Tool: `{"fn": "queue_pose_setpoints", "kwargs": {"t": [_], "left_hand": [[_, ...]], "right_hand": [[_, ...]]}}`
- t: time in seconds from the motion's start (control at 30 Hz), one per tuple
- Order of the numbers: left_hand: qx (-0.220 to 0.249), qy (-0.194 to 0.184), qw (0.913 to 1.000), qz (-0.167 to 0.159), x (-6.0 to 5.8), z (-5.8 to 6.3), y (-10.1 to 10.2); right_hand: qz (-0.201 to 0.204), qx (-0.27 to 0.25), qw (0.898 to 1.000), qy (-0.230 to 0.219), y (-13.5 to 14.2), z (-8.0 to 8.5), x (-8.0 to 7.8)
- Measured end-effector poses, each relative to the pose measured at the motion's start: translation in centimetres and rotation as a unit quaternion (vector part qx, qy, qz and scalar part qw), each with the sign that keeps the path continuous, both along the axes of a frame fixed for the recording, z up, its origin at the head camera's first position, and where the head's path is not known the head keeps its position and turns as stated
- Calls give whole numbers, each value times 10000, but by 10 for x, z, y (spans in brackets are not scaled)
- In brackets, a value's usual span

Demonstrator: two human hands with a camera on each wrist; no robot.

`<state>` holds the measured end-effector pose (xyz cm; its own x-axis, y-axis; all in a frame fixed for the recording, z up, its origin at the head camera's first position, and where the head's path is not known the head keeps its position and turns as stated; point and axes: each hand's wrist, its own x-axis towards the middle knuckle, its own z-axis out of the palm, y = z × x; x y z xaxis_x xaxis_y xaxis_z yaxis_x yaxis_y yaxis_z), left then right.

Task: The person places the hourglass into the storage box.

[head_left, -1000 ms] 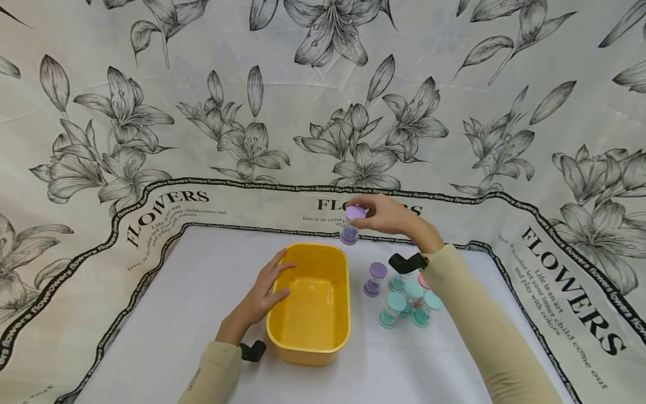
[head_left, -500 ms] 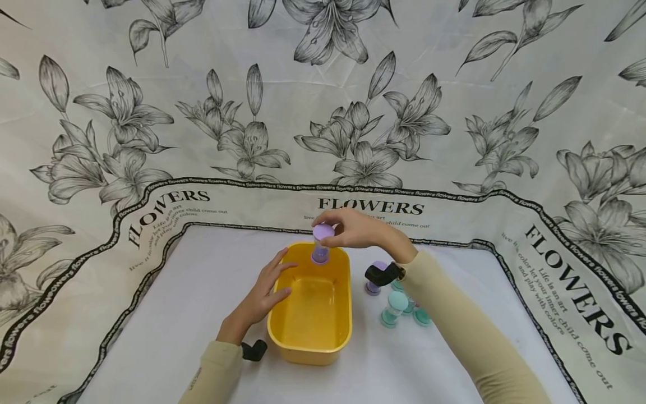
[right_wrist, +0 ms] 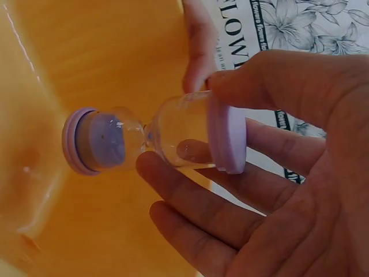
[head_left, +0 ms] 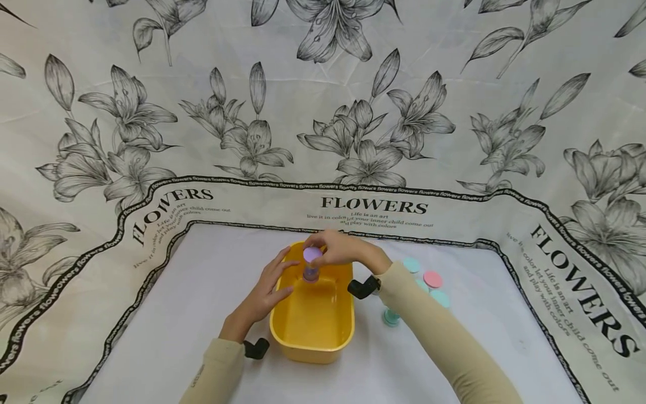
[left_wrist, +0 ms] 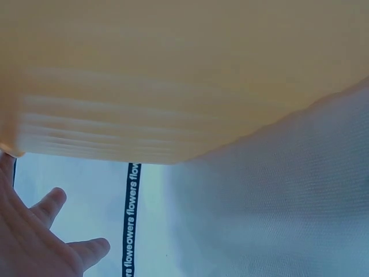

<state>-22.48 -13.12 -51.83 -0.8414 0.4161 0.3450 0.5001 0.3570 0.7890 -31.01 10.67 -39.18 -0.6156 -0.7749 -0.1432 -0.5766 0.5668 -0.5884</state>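
A small hourglass with lilac end caps and purple sand point(right_wrist: 109, 138) is in my right hand point(head_left: 337, 248). Thumb and fingers pinch it around one cap, and its other end points down into the far part of a yellow plastic tub point(head_left: 313, 322). In the right wrist view the hourglass shows against the tub's yellow wall. My left hand point(head_left: 261, 293) rests on the tub's left rim with fingers spread and mostly straight. The left wrist view shows two of its fingers point(left_wrist: 89, 251) outside the tub, below its wall.
Right of the tub, partly behind the right forearm, several more hourglasses stand on the white tabletop point(head_left: 202, 280): teal ones point(head_left: 391, 317) and one with a pink cap point(head_left: 432, 279). Flower-printed cloth point(head_left: 262, 123) rises behind and at the sides.
My right hand has carried the lilac hourglass leftward from behind the tub's right corner, over the rim and down inside. The left hand has stayed at the rim.
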Motion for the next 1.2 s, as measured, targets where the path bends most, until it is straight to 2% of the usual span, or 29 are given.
{"fn": "queue_pose_setpoints", "kwargs": {"t": [0.23, 0.4, 1.2], "left_hand": [[-6, 7, 10000, 2, 0, 0, 0], [23, 50, 10000, -15, -1, -2, -1], [7, 327, 9995, 12, -3, -4, -1]], "right_hand": [[-227, 218, 9989, -345, -4, -23, -4], [-214, 321, 9985, -390, -8, -35, -8], [-174, 727, 9966, -360, -25, -47, -15]]}}
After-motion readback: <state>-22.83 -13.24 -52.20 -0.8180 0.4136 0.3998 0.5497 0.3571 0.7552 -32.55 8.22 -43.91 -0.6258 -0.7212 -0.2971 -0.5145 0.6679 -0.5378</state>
